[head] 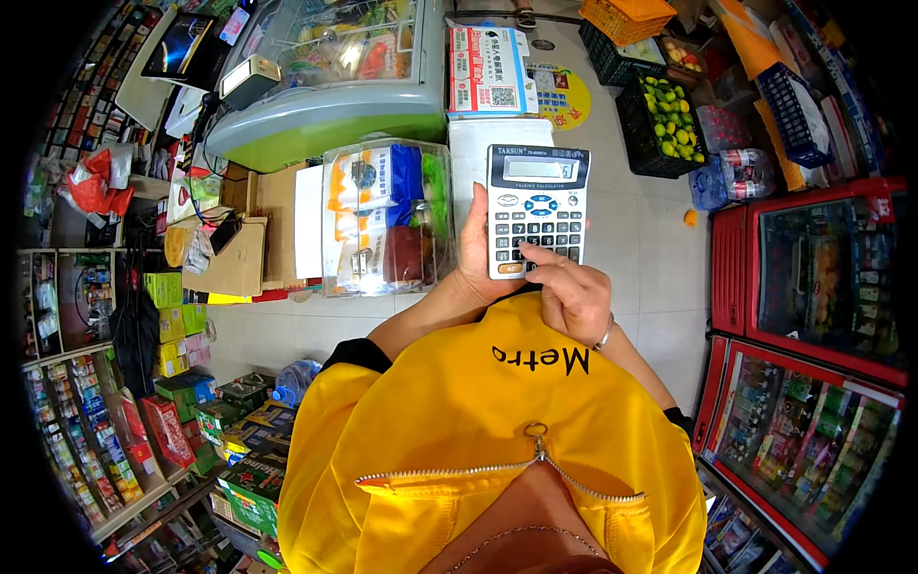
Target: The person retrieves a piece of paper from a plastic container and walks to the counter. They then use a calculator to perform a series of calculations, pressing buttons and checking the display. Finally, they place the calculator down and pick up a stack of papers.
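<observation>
My left hand (475,251) grips a white Taksun talking calculator (539,185) by its left side, the thumb lying along the edge. The calculator faces up, its display lit with digits too faint to read surely. My right hand (577,295) is over the lower keypad with its index fingertip at the number keys. That hand holds nothing, its other fingers bent inward. Left of the calculator stands a clear plastic case (330,222) with hinges, holding blue, white and green packets.
A glass-topped chest freezer (323,122) stands ahead on the left. Crates of green-yellow citrus (668,118) sit at the right, near red-framed drink coolers (728,265). Stacked cartons (251,495) and goods shelves (86,430) line the left. A foot in a sandal (526,16) shows at the top.
</observation>
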{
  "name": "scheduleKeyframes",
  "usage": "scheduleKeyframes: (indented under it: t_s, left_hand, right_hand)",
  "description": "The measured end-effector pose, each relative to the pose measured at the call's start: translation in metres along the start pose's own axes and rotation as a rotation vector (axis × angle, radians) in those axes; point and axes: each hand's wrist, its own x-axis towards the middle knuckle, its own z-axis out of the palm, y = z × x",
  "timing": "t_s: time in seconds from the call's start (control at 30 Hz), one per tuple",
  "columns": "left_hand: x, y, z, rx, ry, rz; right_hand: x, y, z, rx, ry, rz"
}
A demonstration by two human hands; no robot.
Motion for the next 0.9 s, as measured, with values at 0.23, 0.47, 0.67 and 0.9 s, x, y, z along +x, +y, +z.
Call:
scheduleKeyframes:
  t_s: [0.23, 0.47, 0.67, 0.9]
  left_hand:
    - [-0.002, 0.0, 0.003, -0.002, 0.018, -0.013]
    - [-0.006, 0.001, 0.008, -0.048, -0.027, 0.018]
    - [-0.004, 0.0, 0.006, -0.048, -0.062, -0.015]
    - [-0.005, 0.001, 0.009, -0.045, -0.07, -0.009]
  right_hand:
    - [0.003, -0.005, -0.003, -0.034, -0.085, 0.005]
    - [-0.019, 0.007, -0.01, 0.502, 0.529, 0.617]
    - [-0.024, 0.011, -0.015, 0.825, 0.289, 1.013]
    - [-0.024, 0.013, -0.014, 0.891, 0.272, 0.995]
